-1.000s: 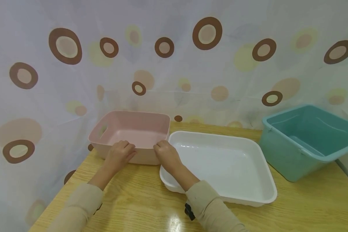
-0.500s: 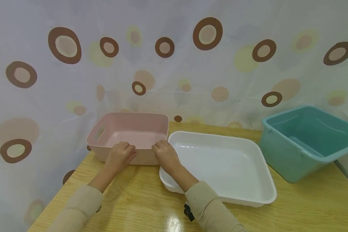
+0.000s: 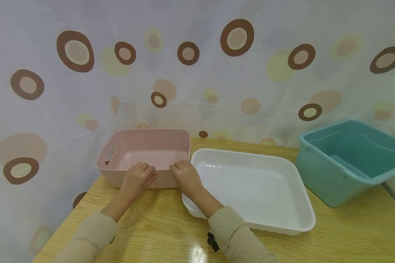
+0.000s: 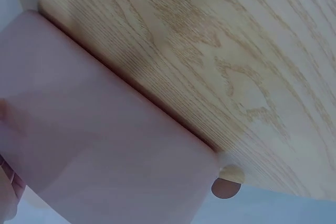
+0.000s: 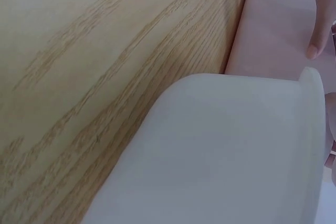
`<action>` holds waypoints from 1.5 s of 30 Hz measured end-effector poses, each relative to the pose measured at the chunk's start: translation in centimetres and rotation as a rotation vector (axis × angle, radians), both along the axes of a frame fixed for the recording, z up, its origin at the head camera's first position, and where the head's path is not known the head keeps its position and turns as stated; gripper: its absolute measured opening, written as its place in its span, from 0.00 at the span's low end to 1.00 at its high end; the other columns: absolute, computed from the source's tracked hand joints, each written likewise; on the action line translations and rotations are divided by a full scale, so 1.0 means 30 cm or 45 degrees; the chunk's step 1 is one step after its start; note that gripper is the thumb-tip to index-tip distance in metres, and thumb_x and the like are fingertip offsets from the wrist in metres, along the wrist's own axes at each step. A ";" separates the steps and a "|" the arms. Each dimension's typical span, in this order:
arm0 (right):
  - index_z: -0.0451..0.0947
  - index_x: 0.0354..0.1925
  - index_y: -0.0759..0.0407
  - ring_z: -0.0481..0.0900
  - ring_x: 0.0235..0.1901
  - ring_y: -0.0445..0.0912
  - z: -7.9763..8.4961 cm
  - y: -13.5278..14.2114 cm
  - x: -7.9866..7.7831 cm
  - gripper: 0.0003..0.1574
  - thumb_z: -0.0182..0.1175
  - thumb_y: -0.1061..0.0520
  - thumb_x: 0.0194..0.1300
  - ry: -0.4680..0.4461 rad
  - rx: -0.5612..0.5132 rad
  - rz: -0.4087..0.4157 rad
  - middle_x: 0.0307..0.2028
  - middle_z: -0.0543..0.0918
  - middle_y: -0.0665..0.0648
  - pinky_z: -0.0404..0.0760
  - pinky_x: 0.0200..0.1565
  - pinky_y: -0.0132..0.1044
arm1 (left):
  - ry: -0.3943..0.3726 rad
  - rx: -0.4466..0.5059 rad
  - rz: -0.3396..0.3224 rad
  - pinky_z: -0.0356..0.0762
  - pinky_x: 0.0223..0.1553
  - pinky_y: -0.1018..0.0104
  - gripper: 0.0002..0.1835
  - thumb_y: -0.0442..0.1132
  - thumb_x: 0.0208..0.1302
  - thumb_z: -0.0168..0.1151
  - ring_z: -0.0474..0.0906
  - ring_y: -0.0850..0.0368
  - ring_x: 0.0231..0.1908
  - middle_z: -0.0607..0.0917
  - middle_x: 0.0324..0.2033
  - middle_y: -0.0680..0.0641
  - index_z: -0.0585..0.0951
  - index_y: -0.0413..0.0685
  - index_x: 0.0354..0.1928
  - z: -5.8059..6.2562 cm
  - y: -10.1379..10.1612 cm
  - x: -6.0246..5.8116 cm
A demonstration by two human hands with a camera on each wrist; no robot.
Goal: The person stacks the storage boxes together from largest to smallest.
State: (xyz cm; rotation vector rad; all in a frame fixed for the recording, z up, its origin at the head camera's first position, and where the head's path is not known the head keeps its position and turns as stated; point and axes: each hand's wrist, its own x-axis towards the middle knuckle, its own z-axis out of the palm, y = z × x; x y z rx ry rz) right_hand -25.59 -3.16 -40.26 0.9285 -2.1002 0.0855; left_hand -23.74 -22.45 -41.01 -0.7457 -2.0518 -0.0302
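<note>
A pink plastic bin (image 3: 151, 137) with a cut-out handle hole in its left side stands at the back left of the table. My left hand (image 3: 139, 179) grips the middle of its near rim, fingers curled over the edge. Close to the near right corner, my right hand (image 3: 186, 178) holds the same rim. The left wrist view shows the bin's outer wall (image 4: 115, 124) running along the wood. A white shallow tray (image 3: 250, 190) lies beside the bin, partly under my right forearm. In the right wrist view, a thumb (image 5: 320, 30) lies against the pink wall.
A teal tub (image 3: 329, 179) stands at the right, angled, with its inside visible. The wooden table (image 3: 151, 226) reaches a patterned curtain (image 3: 217, 84) behind and at the left. Tray and bin stand very close together.
The pink bin has shifted slightly to the left and a little towards me, turning slightly. Both hands stay on its rim, the right one moving left with it. Tray and tub have not moved.
</note>
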 end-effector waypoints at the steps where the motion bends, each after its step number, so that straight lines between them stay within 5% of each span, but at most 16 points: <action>1: 0.79 0.27 0.56 0.79 0.33 0.42 0.000 0.000 0.000 0.06 0.63 0.66 0.50 0.003 -0.009 0.004 0.27 0.82 0.49 0.78 0.43 0.30 | -0.002 0.003 -0.005 0.67 0.18 0.65 0.16 0.36 0.35 0.75 0.71 0.52 0.19 0.77 0.19 0.47 0.77 0.41 0.26 0.001 0.001 0.002; 7: 0.78 0.25 0.56 0.78 0.32 0.41 -0.006 0.001 -0.004 0.06 0.64 0.66 0.50 0.006 -0.031 0.017 0.26 0.81 0.49 0.77 0.41 0.29 | -0.015 0.009 -0.075 0.69 0.19 0.64 0.10 0.41 0.55 0.64 0.73 0.51 0.20 0.78 0.20 0.47 0.78 0.40 0.29 0.007 -0.013 0.007; 13: 0.79 0.27 0.56 0.78 0.33 0.42 -0.010 0.006 -0.008 0.05 0.61 0.66 0.53 -0.022 -0.040 0.035 0.26 0.82 0.50 0.77 0.42 0.29 | -0.032 0.027 -0.091 0.74 0.23 0.59 0.21 0.50 0.69 0.46 0.76 0.49 0.24 0.79 0.23 0.45 0.78 0.39 0.31 0.010 -0.063 0.014; 15: 0.80 0.29 0.57 0.78 0.33 0.42 -0.011 0.008 -0.006 0.05 0.61 0.66 0.53 -0.044 -0.050 0.047 0.27 0.82 0.50 0.77 0.42 0.29 | -0.032 0.029 -0.070 0.75 0.23 0.59 0.24 0.52 0.69 0.43 0.76 0.49 0.24 0.79 0.23 0.45 0.78 0.39 0.31 0.008 -0.088 0.019; 17: 0.80 0.31 0.57 0.78 0.34 0.42 -0.012 0.011 -0.006 0.05 0.62 0.65 0.53 -0.063 -0.070 0.063 0.29 0.83 0.50 0.77 0.42 0.29 | -0.033 0.026 -0.058 0.75 0.24 0.59 0.19 0.49 0.66 0.51 0.76 0.48 0.23 0.79 0.23 0.44 0.78 0.39 0.31 0.006 -0.113 0.023; 20: 0.80 0.33 0.58 0.78 0.35 0.42 -0.014 0.014 -0.004 0.07 0.62 0.65 0.52 -0.080 -0.092 0.087 0.30 0.83 0.51 0.77 0.43 0.29 | -0.030 0.023 -0.050 0.76 0.24 0.59 0.13 0.41 0.49 0.67 0.75 0.48 0.23 0.79 0.23 0.44 0.78 0.38 0.31 0.004 -0.148 0.027; 22: 0.80 0.33 0.58 0.78 0.35 0.43 -0.016 0.015 -0.006 0.07 0.63 0.65 0.52 -0.084 -0.098 0.096 0.30 0.83 0.51 0.77 0.43 0.29 | -0.018 0.021 -0.047 0.76 0.25 0.58 0.15 0.39 0.43 0.69 0.76 0.47 0.23 0.79 0.23 0.43 0.78 0.38 0.32 0.003 -0.167 0.026; 26: 0.80 0.33 0.59 0.78 0.35 0.43 -0.017 0.016 -0.006 0.08 0.63 0.65 0.51 -0.085 -0.108 0.109 0.30 0.83 0.52 0.77 0.43 0.29 | 0.030 0.021 -0.059 0.76 0.24 0.58 0.19 0.49 0.65 0.52 0.75 0.48 0.22 0.78 0.22 0.44 0.78 0.38 0.30 0.003 -0.195 0.020; 29: 0.80 0.33 0.59 0.78 0.35 0.43 -0.015 0.017 -0.004 0.08 0.64 0.65 0.50 -0.084 -0.113 0.116 0.30 0.83 0.52 0.77 0.43 0.29 | 0.045 0.023 -0.092 0.75 0.23 0.59 0.28 0.54 0.70 0.38 0.74 0.50 0.22 0.77 0.21 0.44 0.77 0.38 0.28 0.007 -0.216 0.016; 37: 0.80 0.34 0.59 0.78 0.36 0.43 -0.013 0.017 -0.006 0.08 0.63 0.65 0.52 -0.063 -0.131 0.139 0.31 0.83 0.52 0.77 0.44 0.29 | 0.067 0.005 -0.101 0.74 0.20 0.60 0.28 0.54 0.69 0.40 0.73 0.50 0.22 0.76 0.22 0.43 0.77 0.36 0.29 0.012 -0.270 0.019; 45: 0.80 0.36 0.60 0.79 0.36 0.44 -0.011 0.016 -0.010 0.09 0.62 0.65 0.54 -0.055 -0.121 0.144 0.32 0.83 0.53 0.77 0.44 0.29 | -0.024 0.007 -0.043 0.74 0.23 0.55 0.32 0.59 0.67 0.35 0.75 0.46 0.24 0.78 0.23 0.42 0.77 0.36 0.29 0.014 -0.332 0.026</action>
